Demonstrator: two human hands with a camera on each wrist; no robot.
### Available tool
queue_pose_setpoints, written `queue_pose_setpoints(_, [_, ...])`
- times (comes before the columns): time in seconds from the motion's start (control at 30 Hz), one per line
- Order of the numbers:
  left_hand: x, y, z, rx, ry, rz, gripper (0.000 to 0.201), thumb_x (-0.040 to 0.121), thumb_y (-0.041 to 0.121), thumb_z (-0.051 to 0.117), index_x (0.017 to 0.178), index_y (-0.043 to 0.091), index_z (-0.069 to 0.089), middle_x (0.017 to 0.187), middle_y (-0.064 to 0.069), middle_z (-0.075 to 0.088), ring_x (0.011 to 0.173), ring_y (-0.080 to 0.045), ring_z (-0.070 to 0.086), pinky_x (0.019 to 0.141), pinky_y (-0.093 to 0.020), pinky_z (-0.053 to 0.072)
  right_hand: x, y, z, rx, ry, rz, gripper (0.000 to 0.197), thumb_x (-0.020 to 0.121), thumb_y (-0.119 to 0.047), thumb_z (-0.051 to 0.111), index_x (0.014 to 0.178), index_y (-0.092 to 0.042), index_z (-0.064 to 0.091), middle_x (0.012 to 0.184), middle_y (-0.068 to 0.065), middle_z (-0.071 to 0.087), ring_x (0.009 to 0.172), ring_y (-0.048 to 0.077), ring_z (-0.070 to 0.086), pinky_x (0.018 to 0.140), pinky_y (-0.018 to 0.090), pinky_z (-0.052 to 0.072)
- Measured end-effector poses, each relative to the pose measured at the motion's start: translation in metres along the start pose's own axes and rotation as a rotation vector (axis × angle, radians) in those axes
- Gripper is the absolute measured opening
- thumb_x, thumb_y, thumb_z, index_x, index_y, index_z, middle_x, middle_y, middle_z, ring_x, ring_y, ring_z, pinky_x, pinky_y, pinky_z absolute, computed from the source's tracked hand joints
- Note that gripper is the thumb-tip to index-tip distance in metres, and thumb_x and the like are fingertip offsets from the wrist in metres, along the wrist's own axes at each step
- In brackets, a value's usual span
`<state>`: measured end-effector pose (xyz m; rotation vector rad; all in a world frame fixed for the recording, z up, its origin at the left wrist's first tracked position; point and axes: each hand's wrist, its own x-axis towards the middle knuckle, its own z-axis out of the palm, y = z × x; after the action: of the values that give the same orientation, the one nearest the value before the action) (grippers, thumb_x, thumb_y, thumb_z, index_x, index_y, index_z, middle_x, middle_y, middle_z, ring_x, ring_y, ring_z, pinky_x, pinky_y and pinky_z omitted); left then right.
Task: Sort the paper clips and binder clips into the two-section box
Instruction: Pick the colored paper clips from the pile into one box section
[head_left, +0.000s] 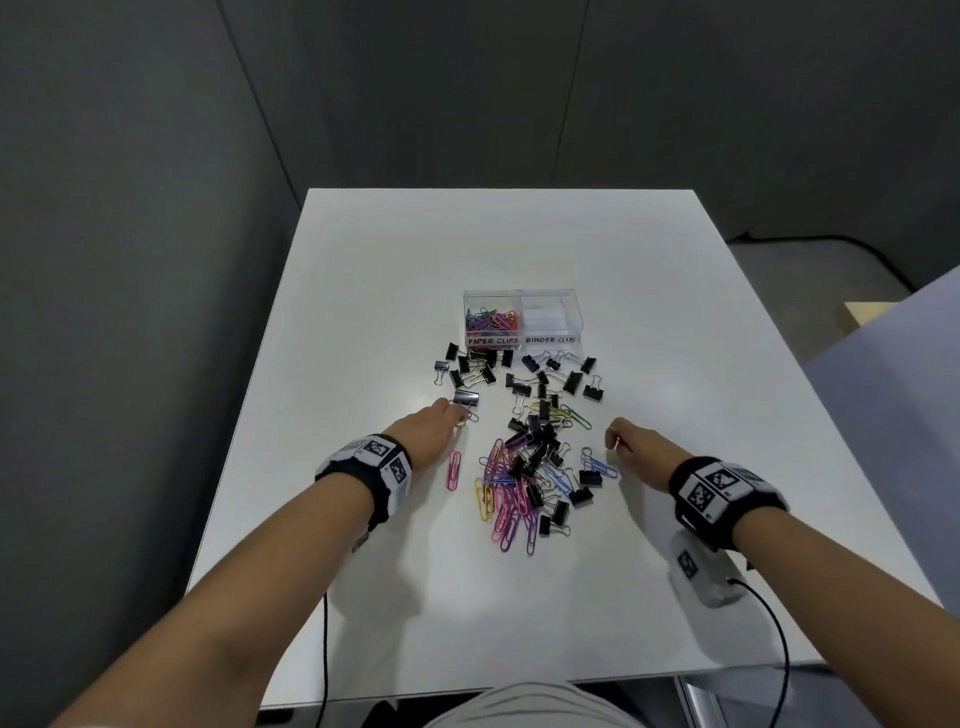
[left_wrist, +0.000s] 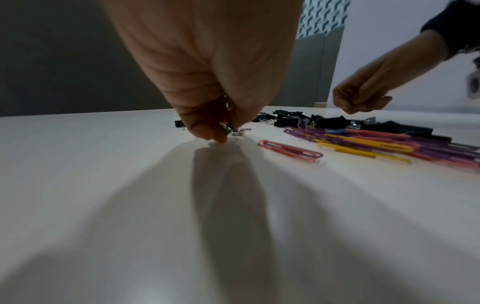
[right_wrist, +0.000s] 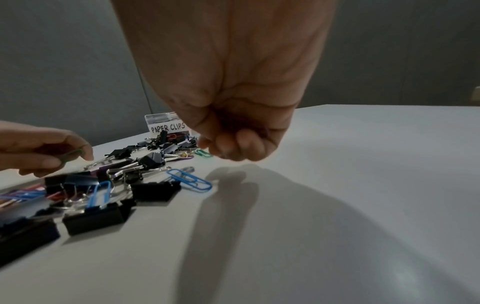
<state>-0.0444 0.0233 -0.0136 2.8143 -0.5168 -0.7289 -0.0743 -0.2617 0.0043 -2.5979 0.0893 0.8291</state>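
White table (head_left: 675, 312) stands among dark grey wall panels (head_left: 156, 156).

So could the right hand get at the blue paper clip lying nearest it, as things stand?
Probably yes. The blue paper clip lies at the pile's open edge, just inward of the right hand, with bare table between. The curled fingers would have to free up first.

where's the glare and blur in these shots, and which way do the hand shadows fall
Head view: soft glare patches on the table, sharp centre. Left wrist view: left hand blurred, shadow falling toward the camera. Right wrist view: right hand soft, shadow likewise.
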Motion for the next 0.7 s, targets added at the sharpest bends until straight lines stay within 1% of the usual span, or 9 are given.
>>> queue_pose_setpoints(0.07, [-0.003,-0.002,-0.002,-0.014,0.029,-0.008,0.039,0.098,0.006,0.029,0.136,0.009,0.036,0.136,-0.015,0.039,0.117,-0.033,0.05,0.096,-0.041,0.039,-0.001,0.002,0.001,-0.011,-0.006,-0.016,0.008,0.094,-0.007,0.035,0.093,-0.013,0.04,0.088,0.01,0.052,0.074,0.02,0.043,0.057,0.023,0.03])
queue_pose_setpoints(0.13, [-0.005,-0.004,-0.004,-0.039,0.016,-0.021,0.034,0.096,0.005,0.03,0.129,0.009,0.04,0.133,-0.015,0.045,0.114,-0.032,0.051,0.095,-0.039,0.039,-0.003,0.004,0.004,-0.04,-0.025,-0.032,0.001,0.094,-0.014,0.041,0.093,-0.014,0.041,0.087,0.007,0.053,0.069,0.017,0.044,0.056,0.021,0.031])
queue_pose_setpoints(0.2, [-0.007,-0.004,-0.006,-0.037,-0.016,-0.029,0.03,0.095,0.006,0.031,0.122,0.01,0.043,0.127,-0.015,0.054,0.11,-0.03,0.053,0.092,-0.037,0.04,-0.002,0.005,0.007,-0.099,-0.041,-0.044,0.012,0.093,-0.022,0.05,0.096,-0.016,0.04,0.09,0.004,0.052,0.074,0.018,0.047,0.059,0.023,0.035])
queue_pose_setpoints(0.3, [-0.014,0.003,-0.004,0.092,-0.035,0.0,0.024,0.096,0.022,0.036,0.113,0.01,0.048,0.114,-0.012,0.063,0.092,-0.028,0.057,0.081,-0.033,0.043,0.003,0.002,0.01,-0.111,0.002,-0.048,0.016,0.091,-0.026,0.056,0.095,-0.016,0.044,0.097,0.007,0.057,0.085,0.019,0.049,0.074,0.026,0.038])
queue_pose_setpoints(0.37, [-0.018,0.006,0.0,0.214,-0.039,0.035,0.026,0.094,0.036,0.041,0.098,0.011,0.05,0.106,-0.009,0.065,0.08,-0.024,0.053,0.073,-0.03,0.042,0.006,-0.002,0.014,-0.095,0.014,-0.059,0.015,0.092,-0.024,0.056,0.097,-0.011,0.051,0.102,0.009,0.06,0.087,0.018,0.05,0.078,0.028,0.04])
queue_pose_setpoints(0.4, [-0.018,0.007,0.002,0.26,-0.051,0.049,0.028,0.093,0.041,0.044,0.093,0.013,0.048,0.105,-0.008,0.065,0.081,-0.025,0.055,0.073,-0.03,0.043,0.007,-0.005,0.015,-0.091,0.01,-0.066,0.013,0.092,-0.023,0.055,0.096,-0.01,0.052,0.101,0.009,0.06,0.087,0.017,0.049,0.079,0.028,0.04])
queue_pose_setpoints(0.47, [-0.017,0.009,0.006,0.28,-0.08,0.048,0.033,0.092,0.043,0.048,0.097,0.011,0.051,0.106,-0.007,0.063,0.092,-0.027,0.06,0.076,-0.032,0.045,0.007,-0.011,0.019,-0.08,0.003,-0.078,0.011,0.092,-0.022,0.054,0.09,-0.013,0.048,0.098,0.009,0.06,0.086,0.017,0.049,0.078,0.028,0.039])
queue_pose_setpoints(0.6, [-0.013,0.012,0.012,0.101,-0.07,0.009,0.027,0.096,0.031,0.045,0.108,0.008,0.055,0.114,-0.009,0.06,0.103,-0.025,0.059,0.085,-0.034,0.046,0.009,-0.021,0.025,-0.081,-0.008,-0.083,0.016,0.094,-0.02,0.049,0.085,-0.01,0.042,0.088,0.007,0.051,0.081,0.018,0.046,0.071,0.026,0.035])
queue_pose_setpoints(0.7, [-0.013,0.011,0.015,0.066,-0.044,0.034,0.027,0.096,0.028,0.046,0.111,0.007,0.055,0.12,-0.01,0.052,0.108,-0.026,0.055,0.089,-0.034,0.044,0.01,-0.024,0.026,-0.055,0.01,-0.087,0.015,0.096,-0.017,0.042,0.085,-0.01,0.038,0.076,0.003,0.046,0.077,0.019,0.044,0.059,0.025,0.032])
